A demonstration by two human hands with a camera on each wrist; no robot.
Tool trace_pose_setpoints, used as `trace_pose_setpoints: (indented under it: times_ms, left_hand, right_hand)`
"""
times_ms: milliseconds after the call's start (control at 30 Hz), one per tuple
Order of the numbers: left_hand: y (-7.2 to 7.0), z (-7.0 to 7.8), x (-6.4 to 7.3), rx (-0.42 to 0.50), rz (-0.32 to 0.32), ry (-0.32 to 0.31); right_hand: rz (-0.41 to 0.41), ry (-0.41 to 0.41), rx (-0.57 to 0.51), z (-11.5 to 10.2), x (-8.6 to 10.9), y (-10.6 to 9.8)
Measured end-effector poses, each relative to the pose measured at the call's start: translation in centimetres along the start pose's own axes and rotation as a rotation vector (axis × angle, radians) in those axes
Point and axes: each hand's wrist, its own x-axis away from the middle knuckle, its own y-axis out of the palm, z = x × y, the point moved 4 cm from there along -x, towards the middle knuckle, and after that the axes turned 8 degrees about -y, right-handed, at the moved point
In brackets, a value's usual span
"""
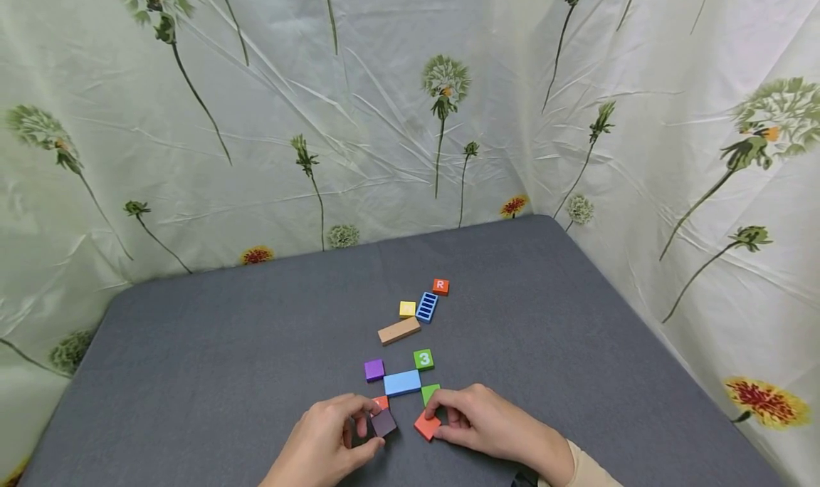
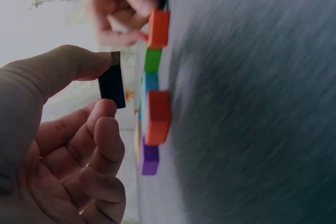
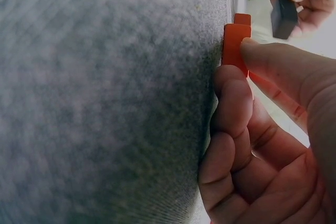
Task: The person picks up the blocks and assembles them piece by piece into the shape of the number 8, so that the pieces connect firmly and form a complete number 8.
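Observation:
My left hand (image 1: 333,433) pinches a dark block (image 1: 384,423) between thumb and fingertips, held above the tabletop in the left wrist view. Thumb and forefinger of my right hand (image 1: 483,423) grip an orange-red block (image 1: 427,426) that sits low at the cloth. Just behind it is a green block (image 1: 430,393), partly covered by the right fingers. A second orange-red block (image 1: 381,402) with a white mark lies behind the dark one, partly hidden. Between the two sides stretches a light blue rectangular block (image 1: 402,383), with a purple block (image 1: 374,370) and a green "3" block (image 1: 423,359) at its far corners.
Farther back lie a tan wooden bar (image 1: 399,331), a yellow block (image 1: 407,309), a blue block with dark stripes (image 1: 427,307) and a red "R" block (image 1: 440,286). Grey cloth covers the table (image 1: 243,352). A flowered curtain (image 1: 384,117) hangs along its back and sides.

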Motion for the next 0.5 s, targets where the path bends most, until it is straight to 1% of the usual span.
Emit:
trace_pose_setpoints:
  times_ms: [100, 267, 367, 500]
  left_hand:
    - [0.9, -0.4, 0.2, 0.011, -0.057, -0.024]
    - [1.8, -0.8, 0.2, 0.004, -0.11, -0.066]
    - [2.2, -1.0, 0.2, -0.004, -0.119, -0.086]
    - [2.5, -1.0, 0.1, -0.033, -0.103, -0.092]
  right_hand:
    - [-0.006, 0.021, -0.013, 0.1, 0.0, 0.0]
    - [-0.013, 0.044, -0.032, 0.2, 0.0, 0.0]
    - [-0.014, 0.042, -0.032, 0.2, 0.0, 0.0]
    - [-0.012, 0.041, -0.028, 0.2, 0.0, 0.0]
